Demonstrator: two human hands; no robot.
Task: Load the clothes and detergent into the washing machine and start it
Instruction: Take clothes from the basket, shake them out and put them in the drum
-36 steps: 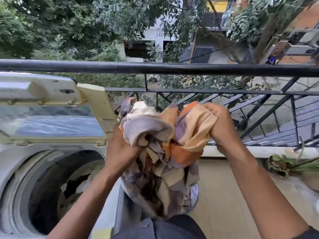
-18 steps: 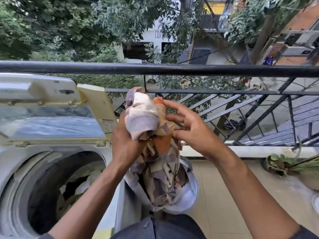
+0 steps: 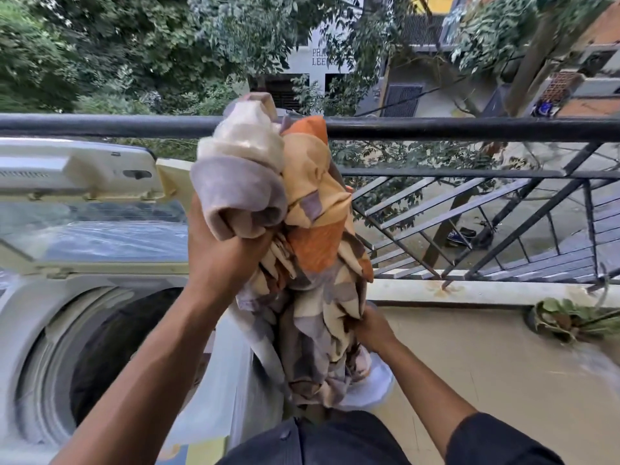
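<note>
A bundled patterned cloth (image 3: 312, 209) in cream, orange, grey and brown hangs in the air to the right of the washing machine. My left hand (image 3: 223, 253) grips its bunched upper part at about railing height. My right hand (image 3: 370, 325) holds the lower hanging folds. The top-loading washing machine (image 3: 30, 317) stands at the left with its lid (image 3: 90, 226) raised and its dark drum (image 3: 110, 357) exposed. The cloth's lower end drops toward a white basket (image 3: 372, 387) near my legs. No detergent is visible.
A black metal railing (image 3: 469, 129) runs across in front of me, with a low concrete ledge (image 3: 486, 292) under it. A potted plant (image 3: 567, 318) sits on the tiled balcony floor at the right. Trees and buildings lie beyond.
My left hand has lifted the cloth's top higher. My right hand let go of the upper part, dropped down and now grips the lower folds.
</note>
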